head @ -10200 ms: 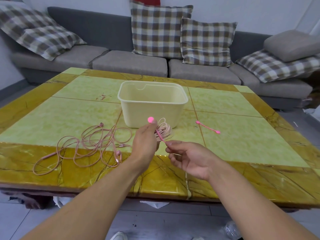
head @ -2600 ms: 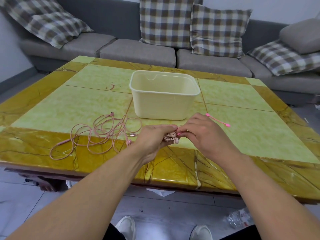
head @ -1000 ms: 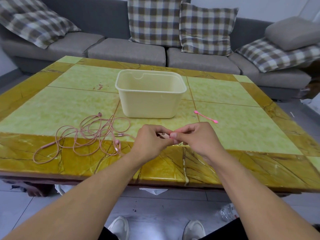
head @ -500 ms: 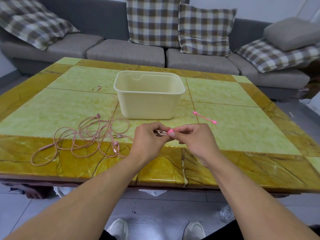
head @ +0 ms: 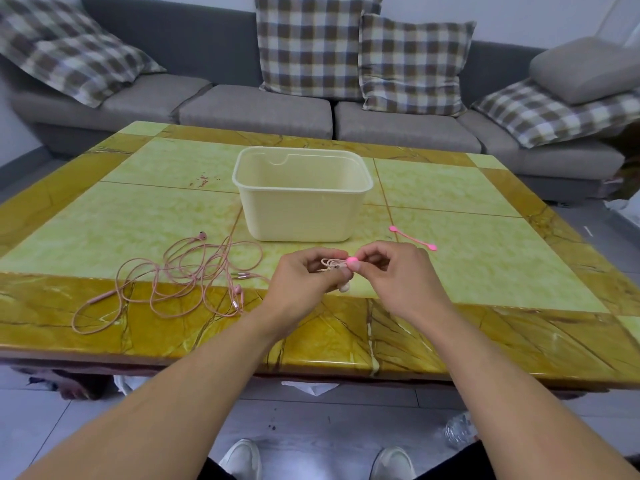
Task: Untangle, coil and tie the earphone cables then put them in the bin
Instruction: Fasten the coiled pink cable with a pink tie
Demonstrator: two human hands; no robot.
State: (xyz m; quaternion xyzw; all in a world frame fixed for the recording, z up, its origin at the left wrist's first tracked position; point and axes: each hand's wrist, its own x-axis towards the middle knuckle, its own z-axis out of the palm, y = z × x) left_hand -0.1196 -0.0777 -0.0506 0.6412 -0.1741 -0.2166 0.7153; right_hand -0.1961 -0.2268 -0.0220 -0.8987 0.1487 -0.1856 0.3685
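In the head view, both hands are meeting just below the middle of the frame, above the near edge of the green and amber tiled surface [head: 138,216]. The left hand [head: 301,282] is curling its fingers round a small coiled pink earphone cable [head: 330,264], of which only a few loops are showing between the two hands; a pale earbud [head: 344,287] is hanging just under the bundle. The right hand [head: 391,275] is pinching the round pink end of a silicone cable tie [head: 352,261] between thumb and forefinger, right against the coil. How far the tie is going round the bundle cannot be told, since the fingers are hiding it.

The cream plastic bin [head: 301,199] is standing upright beyond the hands, at the centre of the frame, with its open top showing. To the left of the hands a second pink earphone cable [head: 180,275] is lying loose and tangled, spreading from the green tiles over the amber border toward the lower left. To the right of the bin, a spare pink cable tie [head: 412,238] is lying flat and straight, near the right hand but apart from it.

Across the upper part of the frame a grey sofa [head: 256,109] is carrying checked cushions [head: 315,43]. At the bottom edge, two white shoes [head: 242,459] are showing on the grey floor between the forearms.
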